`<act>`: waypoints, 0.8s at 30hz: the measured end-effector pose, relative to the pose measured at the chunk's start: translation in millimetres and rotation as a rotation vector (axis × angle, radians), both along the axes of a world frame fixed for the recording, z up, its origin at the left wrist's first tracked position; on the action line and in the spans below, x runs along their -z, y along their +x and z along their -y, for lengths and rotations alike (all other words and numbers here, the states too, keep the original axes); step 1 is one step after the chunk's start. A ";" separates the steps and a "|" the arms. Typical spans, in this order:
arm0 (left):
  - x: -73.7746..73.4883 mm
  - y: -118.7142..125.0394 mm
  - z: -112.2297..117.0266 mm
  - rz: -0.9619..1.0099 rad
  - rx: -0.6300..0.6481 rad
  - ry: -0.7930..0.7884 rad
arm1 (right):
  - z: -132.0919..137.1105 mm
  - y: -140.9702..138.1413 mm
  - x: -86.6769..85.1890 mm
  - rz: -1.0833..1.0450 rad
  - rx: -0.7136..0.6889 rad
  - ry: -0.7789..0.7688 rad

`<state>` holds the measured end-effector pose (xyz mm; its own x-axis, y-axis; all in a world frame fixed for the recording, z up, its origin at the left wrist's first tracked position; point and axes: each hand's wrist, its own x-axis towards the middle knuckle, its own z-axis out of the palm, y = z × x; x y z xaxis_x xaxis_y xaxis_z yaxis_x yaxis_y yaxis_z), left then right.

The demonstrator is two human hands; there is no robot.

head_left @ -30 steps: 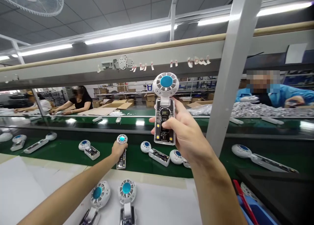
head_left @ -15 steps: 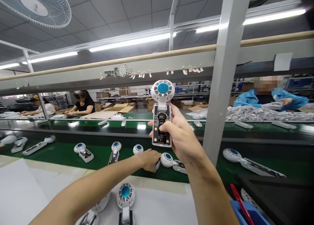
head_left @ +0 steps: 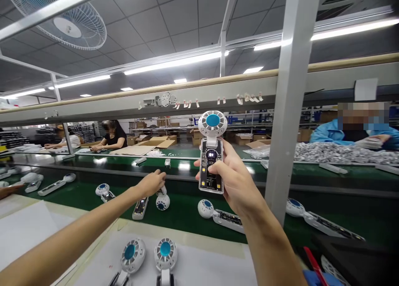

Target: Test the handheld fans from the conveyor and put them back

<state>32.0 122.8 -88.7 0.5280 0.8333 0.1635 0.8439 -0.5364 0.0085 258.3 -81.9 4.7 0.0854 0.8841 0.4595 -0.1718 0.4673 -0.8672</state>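
Observation:
My right hand (head_left: pixel 230 165) is wrapped round the handle of a white handheld fan (head_left: pixel 213 126), held upright before me. Its round head has a blue centre; its uncovered handle shows a black circuit board with a lit display. My thumb rests on the board. Over the green belt, my left hand (head_left: pixel 152 183) is closed on the handle end of another handheld fan (head_left: pixel 162 202), whose head points towards me. Near that hand lies a fan with an open handle (head_left: pixel 141 208). Two more fans, a left one (head_left: pixel 133 252) and a right one (head_left: pixel 166 250), lie on the white paper.
More fans lie along the green belt (head_left: pixel 183 219), including one at right (head_left: pixel 324 221). A grey post (head_left: pixel 288 111) stands right of my right hand. A red-handled tool (head_left: pixel 314 265) sits at lower right. Co-workers sit across the line, one in blue sleeves (head_left: pixel 327 132).
My left hand has moved left and away over the belt, with a fan in its fingers. The display on the fan in my right hand now shows brighter, different digits. The view has shifted slightly.

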 end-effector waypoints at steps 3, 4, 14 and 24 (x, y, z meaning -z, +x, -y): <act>-0.6 -39.6 5.4 -0.016 -0.129 -0.111 | 0.5 -1.1 -0.2 -0.009 -0.010 -0.001; 0.6 -51.6 8.2 -0.015 -0.164 -0.168 | 0.3 -1.2 -0.1 -0.012 -0.019 0.006; 33.9 -108.8 44.3 0.526 -0.428 -0.850 | 6.9 -9.8 -2.1 -0.001 -0.069 0.027; -20.9 -44.0 59.9 1.306 -0.103 -0.918 | 6.9 -13.0 0.1 0.018 -0.027 -0.001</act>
